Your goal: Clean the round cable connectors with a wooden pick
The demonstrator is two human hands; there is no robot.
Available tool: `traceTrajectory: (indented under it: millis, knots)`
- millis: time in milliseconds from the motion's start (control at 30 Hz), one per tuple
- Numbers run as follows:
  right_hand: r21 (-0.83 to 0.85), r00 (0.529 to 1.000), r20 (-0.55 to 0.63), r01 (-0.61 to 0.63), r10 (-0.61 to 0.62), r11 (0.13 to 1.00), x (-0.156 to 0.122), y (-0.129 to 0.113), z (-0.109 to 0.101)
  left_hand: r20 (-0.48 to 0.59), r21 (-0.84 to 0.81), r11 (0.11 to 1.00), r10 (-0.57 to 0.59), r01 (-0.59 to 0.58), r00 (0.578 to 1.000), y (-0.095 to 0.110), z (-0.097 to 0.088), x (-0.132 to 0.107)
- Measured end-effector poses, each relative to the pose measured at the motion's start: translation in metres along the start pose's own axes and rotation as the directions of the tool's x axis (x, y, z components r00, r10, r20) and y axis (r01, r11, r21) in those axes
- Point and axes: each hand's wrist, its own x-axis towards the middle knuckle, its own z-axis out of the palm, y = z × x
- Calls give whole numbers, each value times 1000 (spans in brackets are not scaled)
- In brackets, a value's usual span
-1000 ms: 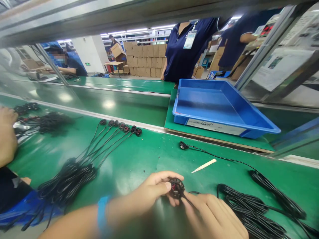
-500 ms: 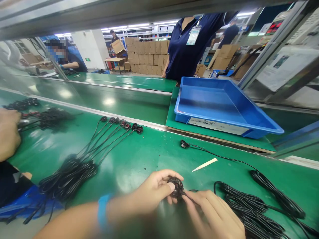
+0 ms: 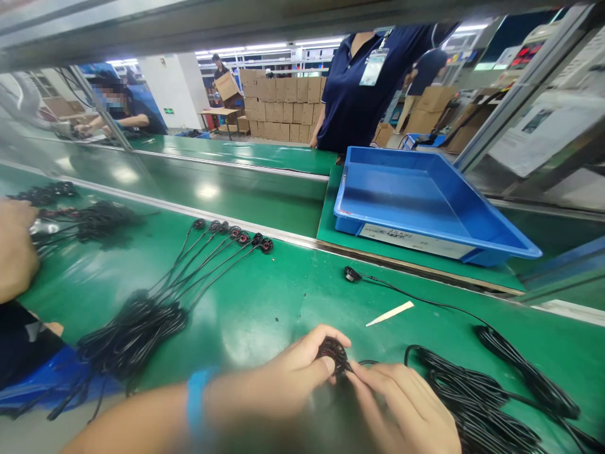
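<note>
My left hand [image 3: 295, 372], with a blue band on its wrist, holds a round black slotted part [image 3: 333, 354] between thumb and fingers. A little red shows inside the part. Close against its right side, my right hand [image 3: 406, 403] pinches the black cable [image 3: 367, 362] where it joins the part. The fingertips partly hide that joint. Coiled black cables [image 3: 467, 384] lie just right of my right hand. Beyond them a single small black round part [image 3: 351, 273] rests on the green table, its thin cable running right to another coil [image 3: 524, 366].
A pale pointed strip [image 3: 390, 313] lies ahead of my hands. Several cabled round parts [image 3: 243, 238] lie left, their coils bundled [image 3: 132, 334]. A blue tray [image 3: 401, 189] stands on a raised board. Another person's hand [image 3: 16, 252] is at far left; a person in navy [image 3: 354, 94] stands opposite.
The round part has turned slightly in my left hand, and my left thumb sits a little lower on it. My right hand keeps its pinch. The view has shifted slightly.
</note>
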Motion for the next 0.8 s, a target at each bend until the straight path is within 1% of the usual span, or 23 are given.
traceTrajectory:
  millis: [67,133,233,300,400,500,633,700,800]
  knots:
    - [40,999,-51,9,-7,999,1,-1,2,-6,85,996,10,-9,1000,3,0,-3]
    - [98,994,-105,-8,19,995,3,-3,4,-17,158,987,45,-41,999,4,0,-4]
    - [185,994,-89,-49,66,982,6,-4,5,-21,208,973,108,-101,994,2,-1,-3]
    - [231,996,-62,-53,69,972,7,-3,4,-20,206,971,127,-120,992,-1,-1,-1]
    - [260,997,-48,-44,58,965,8,-4,2,-23,181,977,121,-115,992,-3,0,0]
    - [244,992,-75,-82,104,966,8,-8,2,-35,124,986,116,-111,993,-3,3,1]
    - [235,979,-112,-140,170,962,8,-15,5,-100,55,995,90,-85,991,1,9,2]
    - [250,978,-122,-136,170,959,7,-15,7,-128,70,994,93,-85,987,2,11,2]
    - [318,983,-98,-115,153,941,6,-14,8,-144,145,980,159,-138,977,1,12,1]
